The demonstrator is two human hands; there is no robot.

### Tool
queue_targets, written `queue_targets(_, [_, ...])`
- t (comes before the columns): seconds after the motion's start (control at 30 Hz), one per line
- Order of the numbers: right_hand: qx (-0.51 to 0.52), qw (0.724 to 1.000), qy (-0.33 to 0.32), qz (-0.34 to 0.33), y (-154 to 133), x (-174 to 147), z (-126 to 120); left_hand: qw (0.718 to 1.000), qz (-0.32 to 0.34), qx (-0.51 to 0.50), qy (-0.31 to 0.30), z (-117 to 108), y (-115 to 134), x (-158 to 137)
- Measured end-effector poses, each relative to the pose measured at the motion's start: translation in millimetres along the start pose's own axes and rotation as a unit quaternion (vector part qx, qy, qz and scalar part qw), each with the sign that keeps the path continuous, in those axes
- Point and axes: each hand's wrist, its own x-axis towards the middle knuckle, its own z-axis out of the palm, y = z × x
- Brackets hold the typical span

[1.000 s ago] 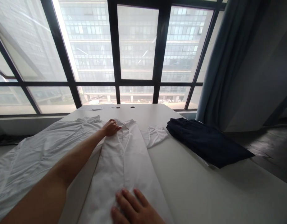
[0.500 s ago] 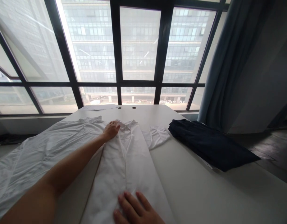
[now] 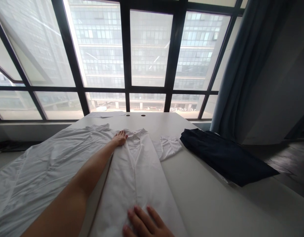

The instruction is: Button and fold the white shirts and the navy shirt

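A white shirt (image 3: 132, 171) lies lengthwise on the white table, folded into a long strip with its collar at the far end. One short sleeve (image 3: 169, 147) sticks out to its right. My left hand (image 3: 121, 137) reaches far forward and rests flat on the shirt's upper left edge beside the collar, fingers stretched out. Near the bottom of the view my right hand (image 3: 148, 223) lies on the lower part of the shirt with fingers spread; its wrist is out of view.
Another white garment (image 3: 53, 161) is spread out on the left, partly behind my left forearm. Dark navy folded cloth (image 3: 226, 154) lies to the right on the table (image 3: 203, 204). Papers (image 3: 105, 114) lie at the far end by the windows. A blue-grey curtain (image 3: 237, 75) hangs on the right.
My left hand stays at the collar, its fingers a little flatter, while the forearm has swung to the right. My right hand keeps its place on the shirt. The view has shifted slightly.
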Motion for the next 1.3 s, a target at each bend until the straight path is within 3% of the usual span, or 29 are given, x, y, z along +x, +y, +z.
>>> queue_targets(0.13, [0.031, 0.999, -0.041, 0.001, 4.0, 3.1, -9.9, 1.0, -0.015, -0.003, 0.013, -3.8, 2.1, -16.0])
queue_targets(0.23, [0.081, 0.989, -0.122, 0.009, 7.5, 10.0, -25.6, 1.0, 0.012, -0.004, 0.002, -9.3, 5.3, -49.4])
queue_targets(0.4, [0.221, 0.933, -0.27, 0.085, 10.3, 34.8, -70.1, 0.984, 0.164, 0.032, -0.063, -16.9, 18.0, -144.4])
queue_targets(0.57, [0.323, 0.87, -0.339, 0.152, 6.8, 58.9, -113.2, 0.964, 0.253, 0.022, -0.078, -22.4, 36.6, -247.7])
queue_targets(0.67, [0.328, 0.864, -0.346, 0.161, 1.0, 61.6, -122.4, 0.954, 0.289, 0.009, -0.078, -27.8, 46.8, -299.0])
queue_targets(0.8, [0.33, 0.877, -0.312, 0.157, 4.5, 59.7, -122.3, 0.941, 0.32, -0.009, -0.107, -41.5, 62.9, -363.8])
queue_targets(0.97, [0.237, 0.91, -0.208, 0.269, 57.7, 48.6, -104.3, 0.907, 0.377, -0.083, -0.167, -74.4, 91.8, -434.5])
queue_targets(1.1, [0.178, 0.906, -0.209, 0.322, 111.5, 22.6, -78.7, 0.869, 0.418, -0.165, -0.208, -86.4, 87.1, -441.3])
queue_targets(1.2, [0.207, 0.898, -0.214, 0.323, 130.3, 7.0, -64.2, 0.903, 0.359, -0.195, -0.134, -74.4, 52.7, -409.6])
queue_targets(1.3, [0.256, 0.893, -0.197, 0.314, 131.1, 5.7, -60.2, 0.934, 0.302, -0.177, -0.074, -59.5, 17.0, -372.8])
